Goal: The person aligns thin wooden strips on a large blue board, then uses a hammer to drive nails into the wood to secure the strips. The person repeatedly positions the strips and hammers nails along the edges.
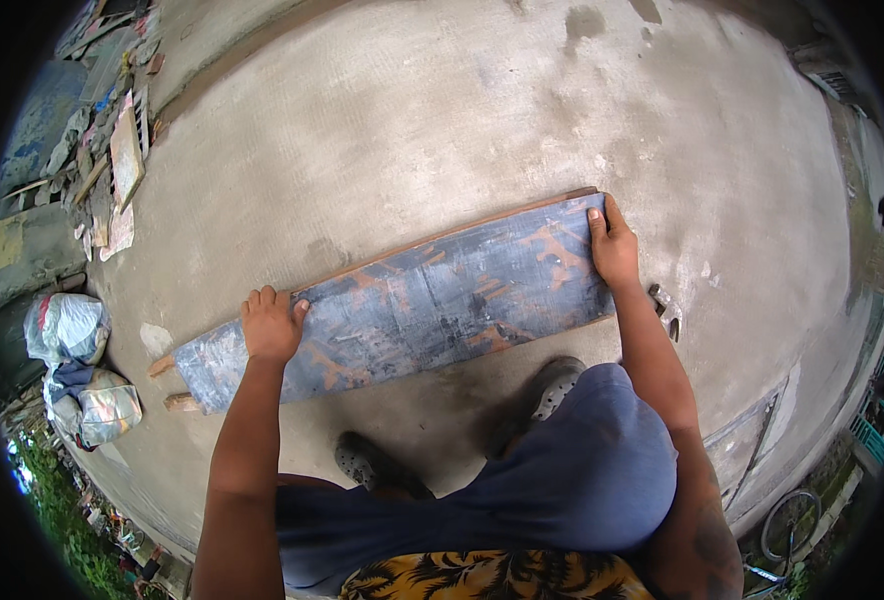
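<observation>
A long board (422,305) with worn blue-grey paint and bare brown patches lies slantwise before me, its right end farther away. Two wooden strips, a far one (161,367) and a near one (181,402), stick out from under its left end. My left hand (272,325) grips the far edge toward the left, thumb on the painted face and fingers over the edge. At the far right corner my right hand (614,245) clasps the board's end, thumb on top and fingers around the side. The undersides of both grips are hidden. A hammer (670,312) rests just right of the board.
My shoes, the left (367,460) and the right (557,388), stand close to the near edge. Stuffed plastic bags (72,330) sit at the left. Scrap wood and rubble (112,165) pile up at the far left. A bicycle wheel (791,525) shows at the lower right.
</observation>
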Demonstrator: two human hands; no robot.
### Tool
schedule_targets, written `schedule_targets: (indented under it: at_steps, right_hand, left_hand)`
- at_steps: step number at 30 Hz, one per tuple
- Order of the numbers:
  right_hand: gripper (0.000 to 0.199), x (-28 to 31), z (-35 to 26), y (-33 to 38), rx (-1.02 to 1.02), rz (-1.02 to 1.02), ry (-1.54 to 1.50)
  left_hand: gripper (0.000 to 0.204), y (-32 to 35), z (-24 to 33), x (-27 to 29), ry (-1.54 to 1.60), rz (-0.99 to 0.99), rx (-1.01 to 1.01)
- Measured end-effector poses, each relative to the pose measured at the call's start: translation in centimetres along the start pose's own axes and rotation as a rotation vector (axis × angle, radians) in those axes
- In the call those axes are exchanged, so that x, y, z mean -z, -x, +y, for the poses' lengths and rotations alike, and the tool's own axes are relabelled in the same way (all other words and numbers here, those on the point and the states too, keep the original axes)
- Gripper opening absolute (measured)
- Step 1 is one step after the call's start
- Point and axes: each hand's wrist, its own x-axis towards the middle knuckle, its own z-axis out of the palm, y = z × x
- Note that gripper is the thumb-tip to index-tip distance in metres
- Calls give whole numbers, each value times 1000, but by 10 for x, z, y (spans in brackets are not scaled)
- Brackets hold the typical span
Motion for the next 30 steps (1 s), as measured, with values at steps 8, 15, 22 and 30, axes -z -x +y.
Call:
schedule_targets:
  at_steps: [8, 15, 22, 30]
  right_hand:
    - [60, 7, -20, 4, -105, -67, 71]
    - [61, 14, -25, 1, -145, -132, -25]
    - [58, 69, 16, 44, -64, 87, -162]
    - [41, 101, 115, 141, -161, 216, 134]
  left_hand:
    - [40, -19, 28, 5, 173, 107, -25]
    - [39, -116, 282, 59, 590, 186, -301]
    - [32, -139, 360, 45, 543, 204, -301]
    - [26, -138, 361, 44, 484, 242, -302]
